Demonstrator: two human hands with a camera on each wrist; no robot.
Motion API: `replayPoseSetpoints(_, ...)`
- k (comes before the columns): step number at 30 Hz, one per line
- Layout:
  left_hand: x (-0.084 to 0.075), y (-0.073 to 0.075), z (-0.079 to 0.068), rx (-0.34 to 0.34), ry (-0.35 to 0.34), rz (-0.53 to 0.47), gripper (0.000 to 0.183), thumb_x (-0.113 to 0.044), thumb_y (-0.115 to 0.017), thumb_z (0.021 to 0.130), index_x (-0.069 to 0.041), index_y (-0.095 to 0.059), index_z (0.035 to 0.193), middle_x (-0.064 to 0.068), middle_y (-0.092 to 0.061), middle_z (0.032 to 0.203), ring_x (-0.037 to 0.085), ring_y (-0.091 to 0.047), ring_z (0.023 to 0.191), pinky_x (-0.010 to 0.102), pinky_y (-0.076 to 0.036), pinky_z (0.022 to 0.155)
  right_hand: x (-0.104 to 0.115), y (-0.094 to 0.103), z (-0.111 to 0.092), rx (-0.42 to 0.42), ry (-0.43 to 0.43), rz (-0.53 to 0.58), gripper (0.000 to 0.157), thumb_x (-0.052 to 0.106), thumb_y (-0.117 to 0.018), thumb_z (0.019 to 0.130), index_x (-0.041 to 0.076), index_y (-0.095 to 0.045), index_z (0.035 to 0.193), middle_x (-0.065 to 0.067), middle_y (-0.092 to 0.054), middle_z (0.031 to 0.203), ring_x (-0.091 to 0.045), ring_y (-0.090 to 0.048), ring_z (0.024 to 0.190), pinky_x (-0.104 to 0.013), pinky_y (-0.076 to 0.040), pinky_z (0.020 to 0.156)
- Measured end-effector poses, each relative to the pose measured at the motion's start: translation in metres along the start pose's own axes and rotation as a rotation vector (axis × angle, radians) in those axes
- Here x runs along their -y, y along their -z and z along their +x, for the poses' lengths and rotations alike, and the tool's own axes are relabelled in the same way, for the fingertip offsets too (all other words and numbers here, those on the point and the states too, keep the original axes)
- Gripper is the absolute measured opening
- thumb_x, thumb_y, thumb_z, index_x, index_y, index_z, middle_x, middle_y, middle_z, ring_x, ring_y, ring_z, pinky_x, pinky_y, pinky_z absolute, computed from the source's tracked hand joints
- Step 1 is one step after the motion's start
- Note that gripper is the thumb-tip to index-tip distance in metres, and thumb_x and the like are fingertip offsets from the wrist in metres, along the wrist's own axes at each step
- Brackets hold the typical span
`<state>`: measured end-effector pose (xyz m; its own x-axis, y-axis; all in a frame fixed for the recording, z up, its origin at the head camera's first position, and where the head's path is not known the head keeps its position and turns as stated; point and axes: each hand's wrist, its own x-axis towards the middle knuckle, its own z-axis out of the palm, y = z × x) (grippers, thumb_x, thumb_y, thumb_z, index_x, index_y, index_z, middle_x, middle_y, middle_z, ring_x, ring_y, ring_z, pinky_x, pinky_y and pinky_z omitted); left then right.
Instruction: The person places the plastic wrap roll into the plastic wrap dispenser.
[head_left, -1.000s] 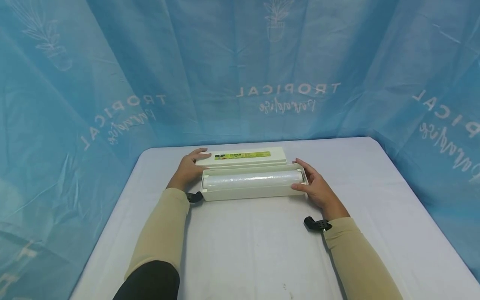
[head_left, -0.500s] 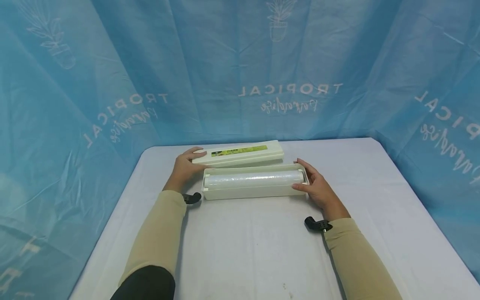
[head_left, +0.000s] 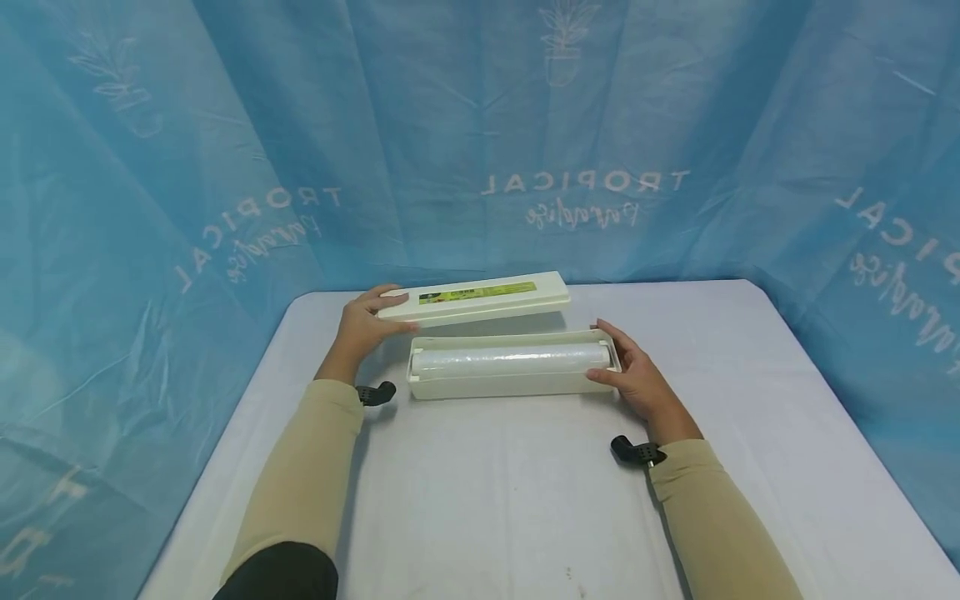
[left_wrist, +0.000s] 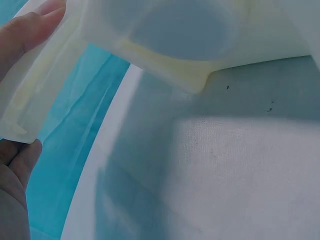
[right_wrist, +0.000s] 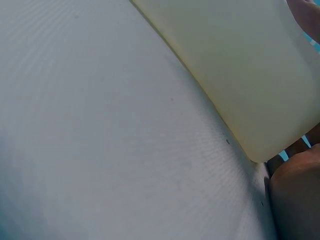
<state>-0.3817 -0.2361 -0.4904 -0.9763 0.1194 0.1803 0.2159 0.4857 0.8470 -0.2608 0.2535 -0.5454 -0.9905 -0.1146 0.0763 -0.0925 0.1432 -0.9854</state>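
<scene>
A long cream plastic lid with a yellow-green label is held up off the table, tilted, its right end raised. My left hand pinches the lid's left end, thumb below and fingers on top. In front of it, on the table, stands the uncovered cream box with a roll of clear cling film lying in it. My right hand grips the box's right end, thumb on the front wall and fingers behind. The left wrist view shows the lid between thumb and fingers; the right wrist view shows the box wall close up.
A white cloth covers the table. Blue printed curtains hang behind it and at both sides. Black wrist-worn cameras sit at the left wrist and right wrist.
My left hand has lifted the lid from just behind the box and moved it up, away and slightly left, tilting it. The right hand and the box have stayed nearly still.
</scene>
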Motion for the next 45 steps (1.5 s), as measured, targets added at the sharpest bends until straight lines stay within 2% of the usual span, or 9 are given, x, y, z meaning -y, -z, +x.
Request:
replayPoseSetpoints(5,-0.004,0.0,-0.003,-0.012,0.002,-0.02,0.081,-0.059,-0.099,0.06,-0.027,-0.077,0.13,-0.009,-0.052,0.154,0.024,-0.035,0.15,0.056,-0.043,0.111,0.0,0.001,0.0,0.002,0.003,-0.006,0.099,0.016,-0.09,0.087,0.019,-0.032,0.167,0.0,-0.036,0.166,-0.025,-0.034,0.148,-0.049,-0.026,0.12)
replayPoseSetpoints(10,-0.007,-0.001,-0.005,-0.021,-0.019,-0.039,0.078,-0.057,-0.1,0.06,-0.027,-0.078,0.129,-0.01,-0.052,0.153,0.022,-0.035,0.15,0.055,-0.043,0.111,0.0,0.001,-0.001,0.008,0.003,0.007,0.099,0.014,-0.089,0.088,0.02,-0.031,0.168,-0.001,-0.036,0.166,-0.025,-0.036,0.147,-0.04,-0.033,0.117)
replayPoseSetpoints(18,-0.013,-0.001,-0.009,-0.02,-0.033,-0.03,0.077,-0.057,-0.1,0.06,-0.027,-0.079,0.128,-0.012,-0.053,0.152,0.02,-0.036,0.15,0.055,-0.044,0.109,0.003,-0.002,-0.001,-0.001,-0.01,0.008,0.101,0.016,-0.091,0.087,0.018,-0.031,0.168,0.0,-0.036,0.166,-0.024,-0.033,0.149,-0.051,-0.026,0.121)
replayPoseSetpoints(30,-0.025,-0.005,-0.012,0.004,-0.03,-0.046,0.079,-0.055,-0.1,0.06,-0.024,-0.078,0.129,-0.013,-0.055,0.15,0.02,-0.038,0.148,0.054,-0.045,0.109,0.007,-0.003,-0.004,0.003,-0.006,0.028,0.1,0.011,-0.089,0.088,0.019,-0.03,0.168,-0.001,-0.034,0.167,-0.025,-0.031,0.15,-0.048,-0.027,0.121)
replayPoseSetpoints(34,-0.026,-0.005,-0.013,0.001,-0.043,-0.053,0.078,-0.055,-0.101,0.061,-0.024,-0.078,0.129,-0.014,-0.055,0.149,0.019,-0.039,0.147,0.054,-0.045,0.109,0.006,-0.003,-0.004,0.002,-0.015,0.03,0.101,0.012,-0.09,0.087,0.02,-0.03,0.168,0.0,-0.034,0.167,-0.024,-0.032,0.15,-0.041,-0.031,0.119)
replayPoseSetpoints(40,-0.03,-0.006,-0.016,-0.002,-0.063,-0.069,0.077,-0.056,-0.1,0.061,-0.025,-0.078,0.128,-0.016,-0.056,0.147,0.019,-0.039,0.147,0.055,-0.044,0.11,0.004,-0.002,-0.002,0.005,0.001,0.034,0.1,0.012,-0.089,0.088,0.015,-0.029,0.168,0.0,-0.035,0.166,-0.022,-0.032,0.15,-0.03,-0.032,0.116)
replayPoseSetpoints(45,-0.032,-0.007,-0.018,-0.004,-0.077,-0.063,0.075,-0.055,-0.1,0.062,-0.024,-0.079,0.128,-0.015,-0.057,0.147,0.018,-0.041,0.146,0.053,-0.044,0.11,0.005,-0.002,-0.002,0.012,0.003,0.038,0.1,0.01,-0.089,0.088,0.014,-0.028,0.168,-0.002,-0.035,0.166,-0.024,-0.031,0.15,-0.042,-0.028,0.121)
